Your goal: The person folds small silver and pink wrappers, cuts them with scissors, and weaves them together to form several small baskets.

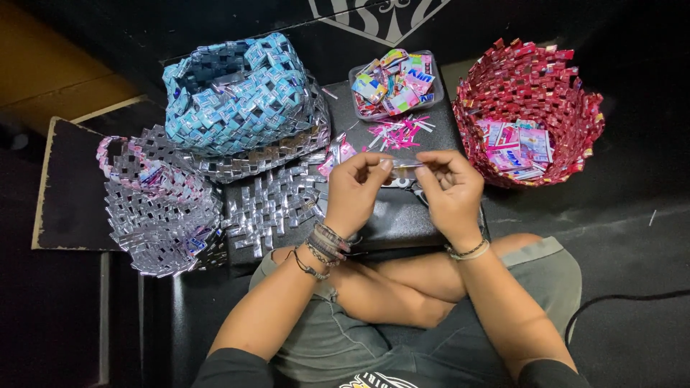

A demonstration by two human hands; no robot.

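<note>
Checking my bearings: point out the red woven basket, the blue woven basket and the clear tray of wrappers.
red woven basket [568, 79], head view, right inner wall.
blue woven basket [237, 108], head view, front outer wall.
clear tray of wrappers [354, 74], head view, left rim.

Dim overall; dark floor [632, 237] and upper background nearly black, little detail there. Light from above, falling on centre of view. Bright specular glints on silver basket [162, 215] and silver mat [273, 205]; mild glare on blue basket [233, 93]. Red basket [532, 100] well lit, colours saturated. Both hands evenly lit, left hand [353, 192] and right hand [449, 190] sharp, no motion blur. Soft shadow under forearms onto lap. Focus good at centre, slightly softer toward corners. Slight wide-angle bending at edges. Some noise in dark areas.
</note>
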